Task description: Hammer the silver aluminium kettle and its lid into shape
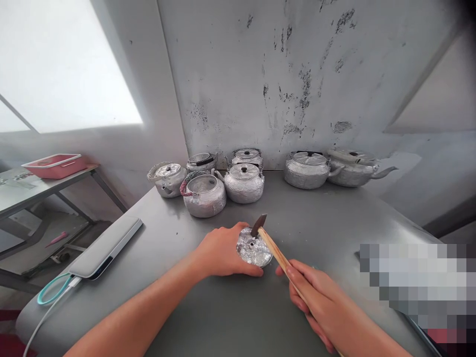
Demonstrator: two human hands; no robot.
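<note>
My left hand (pixel 225 252) grips the rim of a round, dented metal kettle lid (pixel 256 252), thumb along the near side and fingers at the far side. The lid has a small dark hole near its middle. In my right hand (pixel 316 297) is a small hammer (pixel 273 244) with a pale wooden handle, the fingers wrapped round it. Its dark, wedge-shaped head is over the lid's far edge; whether it touches the metal I cannot tell. Beyond them stands a lidless kettle (pixel 205 203) with a red-and-dark wrapped handle.
Several more dented metal kettles, among them a lidded kettle (pixel 244 186) and a wide kettle (pixel 308 173), line the back of the grey table (pixel 208 317). A white power bank (pixel 106 248) with a cable lies at left. Further left, a pink basket (pixel 55 167) rests on another table.
</note>
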